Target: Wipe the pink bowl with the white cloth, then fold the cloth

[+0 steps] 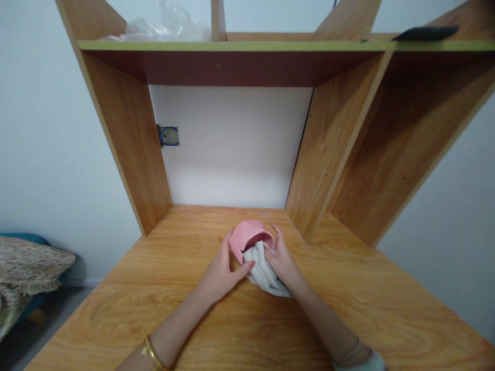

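A pink, faceted hollow container [246,233] is tipped so its opening faces me, just above or on the wooden desktop. My left hand [222,270] wraps around its left side, the thumb lying over the near rim by the cloth. A pale grey cloth [265,273] is bunched partly inside the opening and hangs down toward the desk. My right hand [284,257] is at the container's right rim, fingers up along its outside and thumb pressed into the cloth. The inside of the container is mostly hidden by the cloth.
The wooden desktop [174,314] stretches under both forearms. Upright wooden panels [328,149] rise behind it beneath a shelf [240,46] with clear plastic wrapping [166,26] and a flat dark object [427,34]. At far left, a patterned cloth [31,263] drapes over something blue.
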Motion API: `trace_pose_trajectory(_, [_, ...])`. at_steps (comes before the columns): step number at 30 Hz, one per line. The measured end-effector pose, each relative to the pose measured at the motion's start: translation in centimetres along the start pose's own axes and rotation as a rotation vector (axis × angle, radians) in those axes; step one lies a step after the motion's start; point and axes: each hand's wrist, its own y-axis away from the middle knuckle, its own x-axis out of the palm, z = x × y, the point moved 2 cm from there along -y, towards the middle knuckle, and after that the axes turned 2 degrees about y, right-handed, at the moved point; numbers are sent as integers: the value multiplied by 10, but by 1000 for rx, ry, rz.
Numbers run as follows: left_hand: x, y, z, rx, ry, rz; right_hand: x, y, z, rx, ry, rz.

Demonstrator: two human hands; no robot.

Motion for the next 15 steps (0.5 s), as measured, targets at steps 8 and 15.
trace_pose_trajectory(8, [-2,1,2,-38,-80,-19,1,-3,-11,142,29,64])
trace_pose_trajectory(15, [-9,3,-7,-55,-337,0,-8,0,8,27,308,131])
